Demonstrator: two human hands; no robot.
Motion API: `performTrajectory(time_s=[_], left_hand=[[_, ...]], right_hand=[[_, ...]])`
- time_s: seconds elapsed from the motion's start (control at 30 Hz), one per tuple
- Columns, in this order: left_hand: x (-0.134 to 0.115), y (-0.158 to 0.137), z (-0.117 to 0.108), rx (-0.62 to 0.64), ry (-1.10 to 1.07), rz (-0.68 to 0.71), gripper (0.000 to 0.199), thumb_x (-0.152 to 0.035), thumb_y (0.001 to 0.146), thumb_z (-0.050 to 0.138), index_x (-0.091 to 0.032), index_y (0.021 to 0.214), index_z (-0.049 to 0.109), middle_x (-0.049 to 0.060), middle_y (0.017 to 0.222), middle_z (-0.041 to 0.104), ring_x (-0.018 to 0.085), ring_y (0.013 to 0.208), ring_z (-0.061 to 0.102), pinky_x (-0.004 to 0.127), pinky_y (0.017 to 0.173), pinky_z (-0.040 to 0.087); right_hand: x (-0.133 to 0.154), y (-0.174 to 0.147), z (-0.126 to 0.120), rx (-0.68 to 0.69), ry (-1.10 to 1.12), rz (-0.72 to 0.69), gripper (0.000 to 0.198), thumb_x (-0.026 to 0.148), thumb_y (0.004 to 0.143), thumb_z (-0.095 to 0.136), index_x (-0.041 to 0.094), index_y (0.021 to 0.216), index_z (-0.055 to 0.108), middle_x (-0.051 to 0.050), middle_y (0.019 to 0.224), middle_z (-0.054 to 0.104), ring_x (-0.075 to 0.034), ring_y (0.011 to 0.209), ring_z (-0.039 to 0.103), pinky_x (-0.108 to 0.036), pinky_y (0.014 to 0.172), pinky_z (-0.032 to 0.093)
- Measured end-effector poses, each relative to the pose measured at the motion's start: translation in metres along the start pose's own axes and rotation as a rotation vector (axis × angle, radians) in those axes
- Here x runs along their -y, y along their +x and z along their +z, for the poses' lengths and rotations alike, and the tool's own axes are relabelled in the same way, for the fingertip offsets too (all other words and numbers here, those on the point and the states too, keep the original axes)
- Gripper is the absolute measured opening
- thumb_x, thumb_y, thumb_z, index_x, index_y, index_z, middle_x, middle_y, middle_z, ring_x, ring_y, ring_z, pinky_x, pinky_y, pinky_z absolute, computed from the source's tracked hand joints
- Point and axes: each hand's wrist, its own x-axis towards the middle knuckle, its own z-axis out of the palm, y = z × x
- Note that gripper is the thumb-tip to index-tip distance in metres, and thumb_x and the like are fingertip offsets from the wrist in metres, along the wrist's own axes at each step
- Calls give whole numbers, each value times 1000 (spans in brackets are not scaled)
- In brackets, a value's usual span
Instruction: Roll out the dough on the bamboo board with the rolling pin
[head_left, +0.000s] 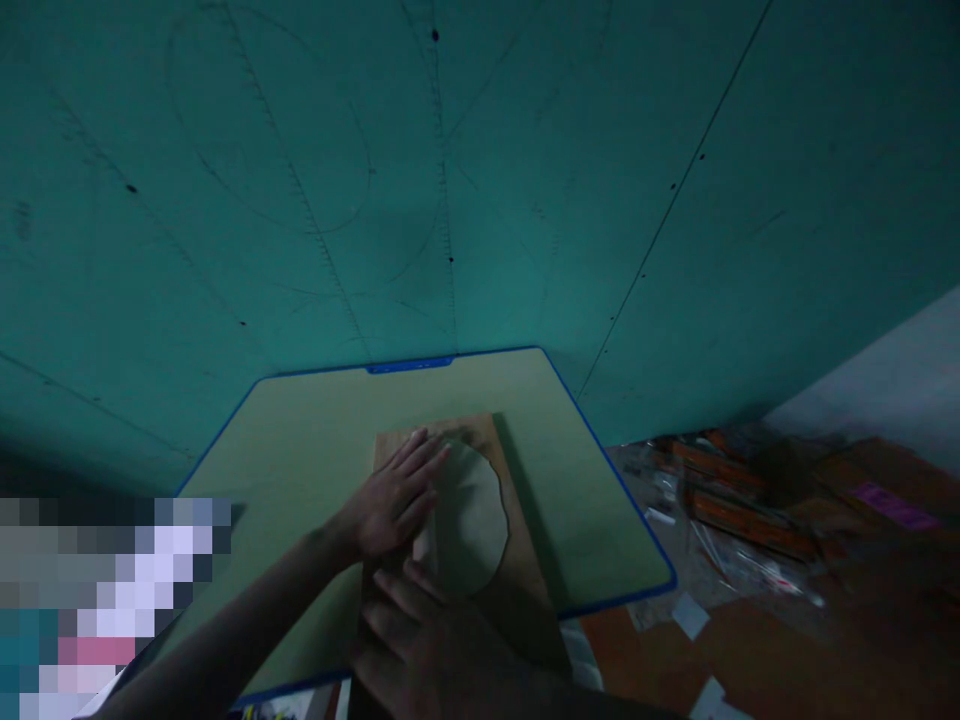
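A pale, flat round sheet, which looks like rolled-out dough (474, 515), lies on a wooden board (517, 580). Its left edge appears folded over in a straight strip. My left hand (397, 495) rests along that left edge, fingers stretched out and pointing away from me, touching the sheet near its far side. Closer to me, my right hand (431, 635) hovers over or lies on the near left part of the board, fingers extended toward the folded edge. Nothing is gripped in either hand. The sheet's near left corner is partly hidden behind my hands.
The board stands on a pale table (315, 430) with a blue rim, set against a green wall (450, 200) with pencil-like marks. Plastic-wrapped items (750, 520) and scraps of paper (690, 615) lie on the floor at right. A blurred-out area covers the lower left.
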Motion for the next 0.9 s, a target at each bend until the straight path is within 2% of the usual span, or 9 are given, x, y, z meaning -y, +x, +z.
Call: performTrajectory(time_s=[0.1, 0.23, 0.3, 0.37, 0.47, 0.57, 0.67, 0.8, 0.9], left_hand=[[-5, 6, 3, -7, -18, 11, 61, -31, 101, 35, -18, 160, 24, 12, 166, 28, 33, 156, 9, 61, 121, 23], [-42, 57, 5, 68, -55, 23, 60, -38, 98, 44, -22, 156, 38, 10, 159, 43, 34, 152, 24, 64, 122, 13], [-63, 85, 7, 86, -77, 16, 61, -48, 98, 46, -21, 152, 44, 12, 152, 52, 35, 149, 32, 63, 121, 18], [-80, 106, 10, 106, -88, 17, 65, -58, 97, 45, -20, 150, 47, 13, 149, 54, 36, 146, 37, 61, 118, 26], [-92, 121, 11, 115, -93, 42, 67, -64, 95, 46, -20, 145, 53, 14, 148, 56, 36, 141, 45, 57, 113, 35], [-85, 109, 7, 87, -95, 54, 55, -55, 99, 47, -20, 140, 58, 12, 143, 61, 32, 139, 49, 53, 114, 36], [-61, 73, 1, 77, -62, 62, 46, -45, 101, 45, -21, 138, 61, 11, 144, 60, 31, 143, 43, 55, 120, 28], [-18, 18, -1, 51, 9, 75, 52, -38, 102, 38, -20, 151, 46, 11, 157, 45, 31, 153, 25, 57, 123, 22], [-6, 4, 2, -5, 4, 34, 54, -33, 102, 34, -17, 154, 40, 12, 163, 35, 32, 156, 14, 60, 122, 25]], right_hand=[[-4, -8, 6, -49, 2, 19, 42, 40, 104, 46, 11, 132, 58, -12, 147, 56, -28, 145, 36, -44, 123, 28], [-18, -55, 9, -66, 18, 132, 45, 43, 101, 51, 15, 136, 58, -11, 152, 53, -28, 148, 34, -45, 121, 33], [-24, -82, 9, -57, -10, 196, 47, 35, 100, 54, 16, 143, 52, -11, 154, 51, -27, 147, 37, -44, 118, 38], [-27, -104, 8, -61, -47, 241, 52, 26, 99, 55, 16, 149, 46, -11, 155, 49, -26, 145, 41, -42, 116, 41], [-26, -115, 5, -55, -32, 308, 63, 27, 95, 58, 15, 154, 39, -15, 159, 43, -30, 147, 39, -44, 115, 43], [-18, -99, -1, 27, 54, 370, 71, 33, 92, 61, 15, 156, 36, -16, 166, 27, -33, 153, 24, -50, 118, 38], [-5, -66, -5, 74, 105, 332, 68, 37, 94, 60, 15, 155, 39, -14, 168, 22, -31, 155, 16, -48, 122, 31], [11, -20, 4, 16, 74, 126, 44, 39, 99, 54, 12, 134, 59, -15, 156, 46, -31, 151, 28, -46, 124, 28], [15, -5, 17, -46, 29, 124, 35, 33, 101, 50, 13, 127, 63, -11, 145, 58, -30, 146, 36, -46, 124, 29]])
